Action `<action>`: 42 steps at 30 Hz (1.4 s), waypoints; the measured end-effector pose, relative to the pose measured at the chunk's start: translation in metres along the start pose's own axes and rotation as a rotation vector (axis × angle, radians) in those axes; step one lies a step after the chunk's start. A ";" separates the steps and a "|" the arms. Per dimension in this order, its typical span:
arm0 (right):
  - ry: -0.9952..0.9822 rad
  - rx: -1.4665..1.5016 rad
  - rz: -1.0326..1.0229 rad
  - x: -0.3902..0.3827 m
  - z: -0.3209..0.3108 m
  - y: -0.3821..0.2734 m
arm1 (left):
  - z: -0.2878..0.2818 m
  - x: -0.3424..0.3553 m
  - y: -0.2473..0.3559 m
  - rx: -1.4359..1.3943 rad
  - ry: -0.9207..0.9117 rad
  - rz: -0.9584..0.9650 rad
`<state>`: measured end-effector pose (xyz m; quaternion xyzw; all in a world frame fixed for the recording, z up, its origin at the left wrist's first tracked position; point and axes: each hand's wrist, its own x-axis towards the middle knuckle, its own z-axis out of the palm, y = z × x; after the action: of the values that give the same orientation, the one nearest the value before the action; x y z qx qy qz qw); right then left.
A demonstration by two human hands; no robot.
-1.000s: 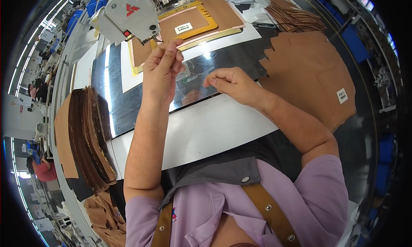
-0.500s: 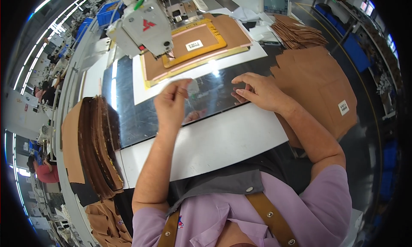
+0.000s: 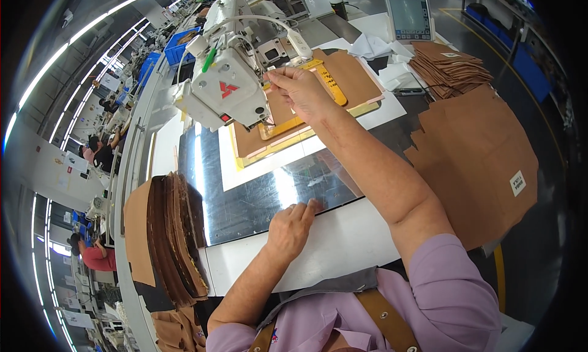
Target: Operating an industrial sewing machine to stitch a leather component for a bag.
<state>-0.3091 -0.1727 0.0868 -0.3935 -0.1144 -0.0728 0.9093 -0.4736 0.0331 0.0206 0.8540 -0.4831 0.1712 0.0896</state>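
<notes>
My right hand (image 3: pixel 297 92) is raised beside the white sewing machine head (image 3: pixel 223 86), fingertips closed in a pinch on something too small to make out. My left hand (image 3: pixel 291 229) is low at the near edge of the dark shiny plate (image 3: pixel 239 205), fingers curled; what they hold, if anything, is unclear. Under the machine, a yellow frame (image 3: pixel 331 82) lies on a brown panel (image 3: pixel 352 73) over a white sheet (image 3: pixel 392 116), partly hidden by my right arm.
Thick brown pieces (image 3: pixel 165 235) stand stacked at left. A large brown piece (image 3: pixel 478 162) lies right, with a smaller stack (image 3: pixel 447 70) behind it, near a screen (image 3: pixel 409 15). A blue bin (image 3: pixel 177 46) and co-workers (image 3: pixel 98 257) are at far left.
My right hand has moved up and forward to the machine head. My left hand has dropped back to the plate's near edge. The view has tilted up toward the machine.
</notes>
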 end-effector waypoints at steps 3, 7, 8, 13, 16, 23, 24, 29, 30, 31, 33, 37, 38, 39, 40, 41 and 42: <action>0.125 -0.093 -0.023 0.007 -0.002 0.013 | 0.000 -0.017 -0.003 0.013 -0.096 0.045; 0.092 -0.067 -0.044 0.017 0.003 0.030 | -0.011 -0.019 -0.006 -0.007 -0.145 0.021; 0.108 -0.001 -0.020 0.019 0.001 0.033 | -0.016 -0.017 -0.004 -0.036 -0.179 0.047; 0.032 0.041 0.165 0.032 -0.017 0.033 | -0.023 -0.009 0.003 -0.118 -0.268 0.135; 0.049 -0.069 0.109 0.042 -0.018 0.035 | -0.027 -0.001 0.003 -0.136 -0.299 0.157; 0.196 -0.798 -0.313 0.038 -0.003 0.040 | -0.060 0.035 -0.014 -0.090 -0.422 0.242; 0.232 -0.859 -0.375 0.036 -0.002 0.039 | -0.064 0.040 -0.016 -0.086 -0.432 0.244; 0.221 -0.595 -0.247 0.043 -0.011 0.048 | -0.080 0.059 -0.005 -0.101 -0.546 0.232; 0.197 -0.443 -0.179 0.043 -0.016 0.051 | -0.083 0.069 -0.004 -0.118 -0.529 0.184; 0.166 -0.285 -0.110 0.043 -0.018 0.054 | -0.090 0.078 -0.009 -0.098 -0.452 0.164; 0.166 -0.201 -0.116 0.046 -0.026 0.060 | -0.112 0.105 -0.017 0.002 -0.371 0.107; 0.187 -0.244 -0.111 0.042 -0.035 0.067 | -0.135 0.139 -0.031 0.096 -0.307 0.024; 0.188 -0.238 -0.108 0.042 -0.036 0.070 | -0.133 0.143 -0.034 0.103 -0.320 0.016; 0.196 -0.238 -0.055 0.042 -0.035 0.071 | -0.130 0.145 -0.036 0.110 -0.334 0.009; 0.204 -0.238 -0.003 0.041 -0.036 0.072 | -0.126 0.145 -0.035 0.112 -0.339 0.010; 0.207 -0.234 -0.002 0.040 -0.038 0.072 | -0.123 0.143 -0.032 0.103 -0.375 0.010; 0.160 -0.198 0.092 0.035 -0.038 0.068 | -0.118 0.139 -0.032 0.094 -0.410 0.009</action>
<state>-0.2545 -0.1558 0.0231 -0.4790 -0.0155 -0.0732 0.8746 -0.4045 -0.0236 0.1829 0.8720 -0.4866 0.0164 -0.0512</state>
